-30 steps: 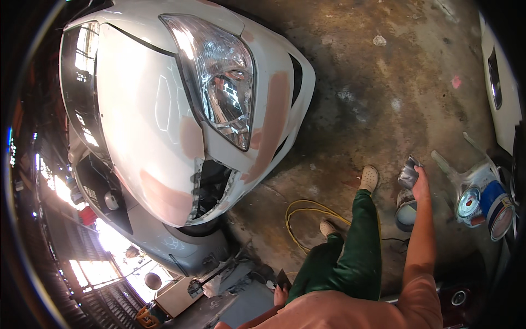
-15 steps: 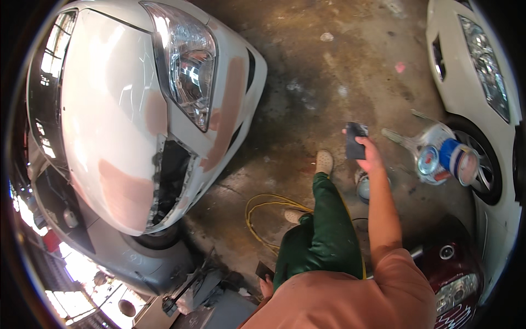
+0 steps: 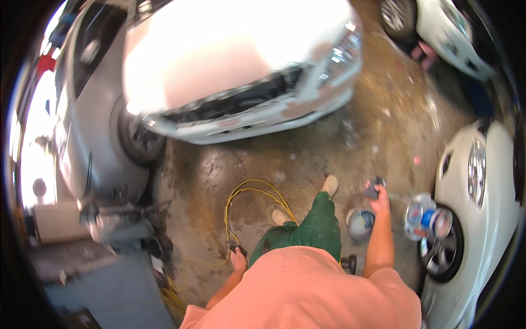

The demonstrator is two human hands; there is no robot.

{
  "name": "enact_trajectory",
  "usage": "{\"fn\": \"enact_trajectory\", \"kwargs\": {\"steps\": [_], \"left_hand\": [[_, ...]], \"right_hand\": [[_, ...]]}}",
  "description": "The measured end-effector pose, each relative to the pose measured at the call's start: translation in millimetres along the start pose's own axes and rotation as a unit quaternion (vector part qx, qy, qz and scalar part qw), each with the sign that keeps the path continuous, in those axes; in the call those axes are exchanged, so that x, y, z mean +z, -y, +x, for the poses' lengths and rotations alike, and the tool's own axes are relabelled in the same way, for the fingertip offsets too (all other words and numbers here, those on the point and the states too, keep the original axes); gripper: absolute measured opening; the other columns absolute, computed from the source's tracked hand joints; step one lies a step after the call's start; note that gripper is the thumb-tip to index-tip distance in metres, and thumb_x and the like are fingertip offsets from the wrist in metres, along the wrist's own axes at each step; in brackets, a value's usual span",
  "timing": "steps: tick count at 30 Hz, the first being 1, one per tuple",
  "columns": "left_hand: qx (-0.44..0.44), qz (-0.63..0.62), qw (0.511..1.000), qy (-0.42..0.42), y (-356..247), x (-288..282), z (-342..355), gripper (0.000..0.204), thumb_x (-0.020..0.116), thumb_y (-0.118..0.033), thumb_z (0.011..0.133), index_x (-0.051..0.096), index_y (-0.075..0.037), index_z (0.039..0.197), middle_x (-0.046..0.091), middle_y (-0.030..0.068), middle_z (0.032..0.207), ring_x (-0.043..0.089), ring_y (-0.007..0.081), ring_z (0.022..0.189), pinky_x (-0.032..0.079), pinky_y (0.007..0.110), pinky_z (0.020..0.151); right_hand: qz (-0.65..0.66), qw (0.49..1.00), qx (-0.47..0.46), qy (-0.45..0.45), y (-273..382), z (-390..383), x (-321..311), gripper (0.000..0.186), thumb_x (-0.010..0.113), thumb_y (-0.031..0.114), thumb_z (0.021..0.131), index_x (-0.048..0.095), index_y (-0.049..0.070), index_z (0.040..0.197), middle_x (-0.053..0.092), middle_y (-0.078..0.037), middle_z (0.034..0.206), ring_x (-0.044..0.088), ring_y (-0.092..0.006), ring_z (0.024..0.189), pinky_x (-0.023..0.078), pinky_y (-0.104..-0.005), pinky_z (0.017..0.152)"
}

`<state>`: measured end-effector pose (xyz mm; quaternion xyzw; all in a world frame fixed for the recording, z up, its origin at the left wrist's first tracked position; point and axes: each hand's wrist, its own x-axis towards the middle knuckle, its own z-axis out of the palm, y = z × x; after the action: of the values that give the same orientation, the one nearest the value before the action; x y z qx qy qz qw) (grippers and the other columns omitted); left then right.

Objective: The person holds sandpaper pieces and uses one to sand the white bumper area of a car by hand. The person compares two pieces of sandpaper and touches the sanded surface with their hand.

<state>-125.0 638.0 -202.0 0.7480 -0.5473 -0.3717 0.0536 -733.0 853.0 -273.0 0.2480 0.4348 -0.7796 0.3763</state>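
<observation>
My right hand (image 3: 379,200) is closed around a dark grey piece of sandpaper (image 3: 375,186), held out over the floor to the right of my legs. Below it stands a bucket (image 3: 361,223) with a pale rim. Down by my left hip, my left hand (image 3: 239,261) grips a small dark flat piece (image 3: 235,248); motion blur hides its details. Ahead is a white car (image 3: 296,118) with dull pinkish-brown patches on its bonnet and bumper. Neither hand touches the car.
A yellow hose or cable (image 3: 227,211) loops on the wet floor beside my feet. Paint cans (image 3: 438,222) stand by the wheel of a white car (image 3: 482,219) at right. A grey car (image 3: 101,126) is at left, above a blue-grey surface (image 3: 109,290).
My view has swung left, so the patched car now lies across the top. My right hand has come lower and nearer the bucket. Both hands keep hold of their dark pieces.
</observation>
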Motion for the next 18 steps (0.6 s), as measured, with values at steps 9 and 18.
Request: {"fn": "enact_trajectory", "kwargs": {"steps": [9,18], "left_hand": [[-0.143,-0.054,0.983,-0.100,109.3,-17.7,37.4,0.048,0.044,-0.032,0.102,0.057,0.008,0.126,0.059,0.0356,0.123,0.054,0.0515,0.117,0.041,0.053,0.102],[-0.186,-0.112,0.964,-0.156,76.2,-64.7,103.0,0.052,0.047,-0.036,0.101,0.062,0.012,0.113,0.061,0.0366,0.115,0.057,0.0513,0.112,0.043,0.054,0.099]], "right_hand": [[-0.366,0.877,0.288,-0.121,-87.4,-38.4,-10.7,0.038,0.069,0.034,0.088,0.056,0.007,0.110,0.065,-0.013,0.094,0.062,-0.0312,0.074,0.056,-0.0533,0.081],[-0.845,0.508,0.164,-0.033,-181.8,31.6,81.8,0.070,0.076,0.041,0.086,0.057,-0.013,0.127,0.065,-0.022,0.116,0.063,-0.0360,0.102,0.051,-0.0522,0.088]]}}
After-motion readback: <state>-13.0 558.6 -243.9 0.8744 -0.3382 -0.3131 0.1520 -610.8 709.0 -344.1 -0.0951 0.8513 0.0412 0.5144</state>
